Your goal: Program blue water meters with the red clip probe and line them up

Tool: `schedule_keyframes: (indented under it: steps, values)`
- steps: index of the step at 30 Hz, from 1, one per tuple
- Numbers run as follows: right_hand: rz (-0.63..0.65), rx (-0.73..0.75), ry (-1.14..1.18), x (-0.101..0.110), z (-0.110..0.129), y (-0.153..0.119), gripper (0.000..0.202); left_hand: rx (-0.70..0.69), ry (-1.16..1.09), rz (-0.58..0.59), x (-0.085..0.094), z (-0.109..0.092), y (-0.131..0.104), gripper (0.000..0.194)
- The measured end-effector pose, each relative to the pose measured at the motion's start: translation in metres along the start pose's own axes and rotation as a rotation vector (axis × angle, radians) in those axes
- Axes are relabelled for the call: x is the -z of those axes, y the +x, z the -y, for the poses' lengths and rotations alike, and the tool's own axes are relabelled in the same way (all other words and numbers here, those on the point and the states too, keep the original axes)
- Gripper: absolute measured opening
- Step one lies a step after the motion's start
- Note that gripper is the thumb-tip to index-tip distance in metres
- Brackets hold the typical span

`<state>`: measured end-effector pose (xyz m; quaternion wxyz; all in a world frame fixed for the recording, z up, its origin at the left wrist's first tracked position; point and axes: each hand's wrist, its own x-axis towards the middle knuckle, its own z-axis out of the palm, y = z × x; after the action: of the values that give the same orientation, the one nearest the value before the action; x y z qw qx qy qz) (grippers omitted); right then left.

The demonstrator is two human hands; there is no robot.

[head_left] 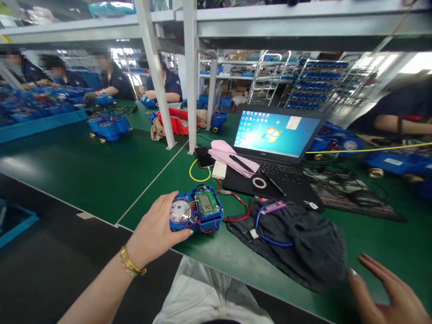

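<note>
My left hand [158, 229] is wrapped round the left end of a blue water meter [211, 223] on the green bench. The meter's casing is uncovered, showing a round dial, loose thin wires and a green circuit board with a small lit display. At the lower right my right hand [388, 292] is held with fingers apart, holding nothing, close to the edge of a dark grey cloth [313, 252]. On that cloth lie a blue cable [276, 243] with a white connector and a small purple circuit board [275, 207].
Behind the cloth stands an open laptop [276, 135], with pink cloth [232, 157], a tape ring [259, 182] and a pen [277, 186] on or beside it. A phone [204, 157] lies near white posts [192, 90]. More blue meters [110, 127] and several co-workers are beyond.
</note>
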<state>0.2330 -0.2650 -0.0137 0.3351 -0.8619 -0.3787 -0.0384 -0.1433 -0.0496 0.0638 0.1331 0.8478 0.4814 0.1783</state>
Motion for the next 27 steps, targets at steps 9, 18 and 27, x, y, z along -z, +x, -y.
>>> schedule_keyframes:
  steps: [9, 18, 27]
  values:
    - [0.582, 0.556, 0.652, -0.043, 0.176, 0.045, 0.038, -0.027, -0.227, -0.042, 0.018, -0.007, -0.001, 0.071]
    - [0.787, 0.76, 0.693, -0.081, 0.225, 0.045, 0.063, 0.001, -0.342, -0.199, 0.021, -0.026, 0.007, 0.025]
    - [0.805, 0.712, 0.737, -0.09, 0.215, 0.041, 0.055, -0.012, -0.301, -0.218, 0.014, -0.033, 0.001, 0.006]
